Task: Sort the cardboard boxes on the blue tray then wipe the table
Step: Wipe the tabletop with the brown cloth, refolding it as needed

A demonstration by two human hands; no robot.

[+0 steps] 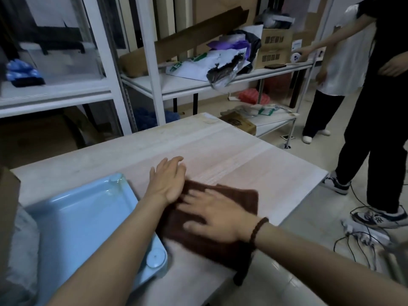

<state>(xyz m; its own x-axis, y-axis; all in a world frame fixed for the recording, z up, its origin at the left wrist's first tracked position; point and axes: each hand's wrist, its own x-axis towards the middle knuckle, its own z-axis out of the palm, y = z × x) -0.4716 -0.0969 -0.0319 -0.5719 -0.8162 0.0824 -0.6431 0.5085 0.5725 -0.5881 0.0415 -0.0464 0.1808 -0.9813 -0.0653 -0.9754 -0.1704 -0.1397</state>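
Two bare arms reach in from the near edge. The right one wears a dark bead bracelet [258,229]. The right hand [212,215] lies flat on a brown cloth [241,203], fingers spread and straight, pressing down and gripping nothing. It looks a bit blurry. The left hand [169,180] is flat too, with its fingers straight and close together. Its wrist end sits on the far left edge of the cloth and its fingers point away over the wood.

The cloth lies on the near right part of the pale wooden table [220,149]. Just left of it, touching its edge, is the blue tray [84,217]. A brown cardboard box [8,204] shows at the far left edge.

Behind the table stand white shelves [152,82] full of boxes and bags. Two people [375,129] stand on the right, with cables [357,237] on the floor near their shoes.
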